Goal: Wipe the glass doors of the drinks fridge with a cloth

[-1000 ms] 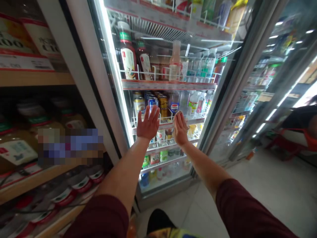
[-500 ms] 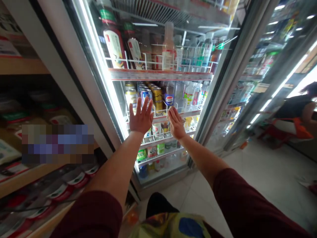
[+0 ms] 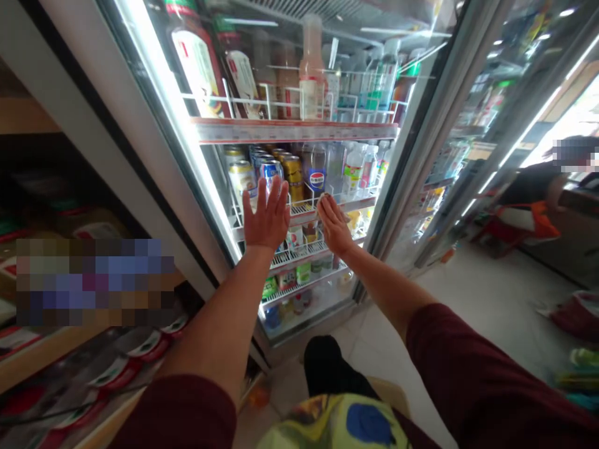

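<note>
My left hand [image 3: 266,215] lies flat on the glass door [image 3: 327,37] of a lit drinks fridge, fingers spread, holding nothing. My right hand [image 3: 336,229] presses against the same glass just to its right, fingers together over a small pale wad [image 3: 324,199], cloth or paper, that peeks out at the fingertips. Behind the glass at hand height stand drink cans [image 3: 242,176] and a blue-labelled bottle [image 3: 317,173] on a wire shelf. Both sleeves are dark red.
Wooden shelves [image 3: 51,352] with bottles and jars run along the left. A second glass fridge door [image 3: 472,125] stands to the right. Another person in an orange vest [image 3: 526,209] is at the far right. Pale tiled floor [image 3: 491,305] lies below.
The view has tilted and drawn closer to the fridge. Both hands stay on the glass, each shifted slightly down and left relative to the shelves behind.
</note>
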Available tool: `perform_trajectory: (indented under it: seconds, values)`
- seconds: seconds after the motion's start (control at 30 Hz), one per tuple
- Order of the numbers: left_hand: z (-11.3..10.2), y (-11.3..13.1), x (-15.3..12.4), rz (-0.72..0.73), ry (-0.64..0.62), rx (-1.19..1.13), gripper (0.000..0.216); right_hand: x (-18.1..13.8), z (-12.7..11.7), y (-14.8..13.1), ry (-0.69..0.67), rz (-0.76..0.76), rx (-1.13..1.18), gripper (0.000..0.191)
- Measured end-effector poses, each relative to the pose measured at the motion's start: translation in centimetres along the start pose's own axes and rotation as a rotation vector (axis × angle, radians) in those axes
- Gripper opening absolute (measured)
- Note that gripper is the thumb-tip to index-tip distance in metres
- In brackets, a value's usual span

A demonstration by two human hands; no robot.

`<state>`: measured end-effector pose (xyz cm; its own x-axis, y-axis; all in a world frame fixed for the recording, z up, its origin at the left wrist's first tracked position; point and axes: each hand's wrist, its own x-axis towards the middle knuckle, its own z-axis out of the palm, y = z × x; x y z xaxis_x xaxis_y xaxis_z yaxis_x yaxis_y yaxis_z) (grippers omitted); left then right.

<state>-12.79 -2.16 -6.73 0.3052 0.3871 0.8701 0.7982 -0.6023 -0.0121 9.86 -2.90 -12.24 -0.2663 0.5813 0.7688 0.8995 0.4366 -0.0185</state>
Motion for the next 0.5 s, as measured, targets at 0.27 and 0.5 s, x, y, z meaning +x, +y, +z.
perform_trajectory:
  seconds: [0.27,0.5]
  values:
    - [-0.18,0.03,-0.02,0.007,-0.015,-0.062,0.074,-0.03,0.03,0.06,-0.016,0.032,-0.021,0.065]
    - [-0.34,0.12,-0.17,-0.015,-0.035,-0.077,0.071,-0.2,1.01,0.09,0.059,0.028,-0.033,0.059]
